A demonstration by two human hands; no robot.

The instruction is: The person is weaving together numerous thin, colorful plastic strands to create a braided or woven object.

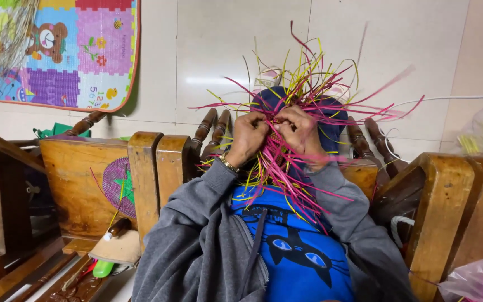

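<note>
A bundle of pink and yellow strips (286, 162) is gripped at chest height by the left hand (248, 137) and the right hand (300, 134), both closed tight on its middle, just above a blue shirt (303, 257). The hands are set knuckle to knuckle, probably so that the crossing strips are pinched in place where they are interlaced, though the fingertips are hidden. The bundle's long axis runs roughly away from the body, loose ends fanning up toward the wall (241, 56) and down over the chest, between wooden chairs (141, 173).
</note>
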